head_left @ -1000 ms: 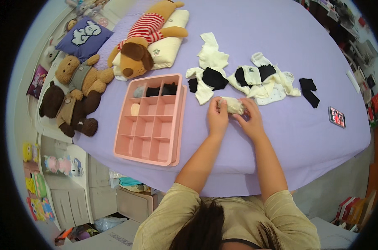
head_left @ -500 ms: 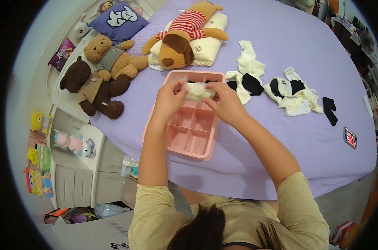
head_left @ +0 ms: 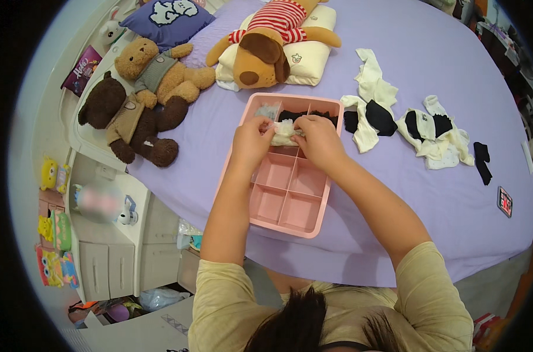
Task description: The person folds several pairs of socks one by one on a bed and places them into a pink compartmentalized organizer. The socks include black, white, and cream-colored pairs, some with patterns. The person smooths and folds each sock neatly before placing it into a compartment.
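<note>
Head view, left hand (head_left: 253,139): left end of a soft, cream cloth bundle (head_left: 284,135) is pinched by the fingers; unfolding could be caused by a slackened grip.
Cloth bundle: could be snagged on dividers (head_left: 287,190) if lowered askew; held over the upper rows of the pink plastic compartment box (head_left: 275,171); creased, plump, short.
Right hand (head_left: 322,142): right end is pinched by the fingers, partly hidden by them.

Cream sock (head_left: 285,135), bunched, over pink organizer (head_left: 275,171)
</note>
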A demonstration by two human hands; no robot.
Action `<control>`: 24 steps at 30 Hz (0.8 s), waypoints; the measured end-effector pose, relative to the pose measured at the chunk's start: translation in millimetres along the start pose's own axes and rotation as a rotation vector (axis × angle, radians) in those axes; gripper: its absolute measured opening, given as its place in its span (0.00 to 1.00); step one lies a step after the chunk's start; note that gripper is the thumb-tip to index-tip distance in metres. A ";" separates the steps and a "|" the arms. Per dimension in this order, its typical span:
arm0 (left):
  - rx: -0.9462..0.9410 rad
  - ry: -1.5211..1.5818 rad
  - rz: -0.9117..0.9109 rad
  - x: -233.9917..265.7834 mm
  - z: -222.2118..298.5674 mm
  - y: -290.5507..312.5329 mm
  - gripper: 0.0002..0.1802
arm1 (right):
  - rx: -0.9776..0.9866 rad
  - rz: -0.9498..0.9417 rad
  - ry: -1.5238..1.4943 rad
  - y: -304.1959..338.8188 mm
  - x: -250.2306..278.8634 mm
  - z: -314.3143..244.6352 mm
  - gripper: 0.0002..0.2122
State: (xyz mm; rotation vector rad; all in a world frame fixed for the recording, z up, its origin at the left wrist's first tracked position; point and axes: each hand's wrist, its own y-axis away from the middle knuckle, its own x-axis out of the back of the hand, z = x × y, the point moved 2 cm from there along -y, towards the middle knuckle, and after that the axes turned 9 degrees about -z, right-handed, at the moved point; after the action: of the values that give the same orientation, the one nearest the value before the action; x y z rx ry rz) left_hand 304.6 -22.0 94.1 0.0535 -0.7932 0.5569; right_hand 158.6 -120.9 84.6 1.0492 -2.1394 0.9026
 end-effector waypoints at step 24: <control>0.017 -0.526 0.074 -14.0 1.2 4.3 0.06 | 0.094 -0.066 0.406 2.9 -11.6 -8.5 0.09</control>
State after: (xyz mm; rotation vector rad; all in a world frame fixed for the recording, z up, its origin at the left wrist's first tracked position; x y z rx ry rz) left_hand 293.8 -24.9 84.7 0.1922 -1.3062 0.6286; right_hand 164.0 -108.0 80.3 0.8856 -1.7319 1.0885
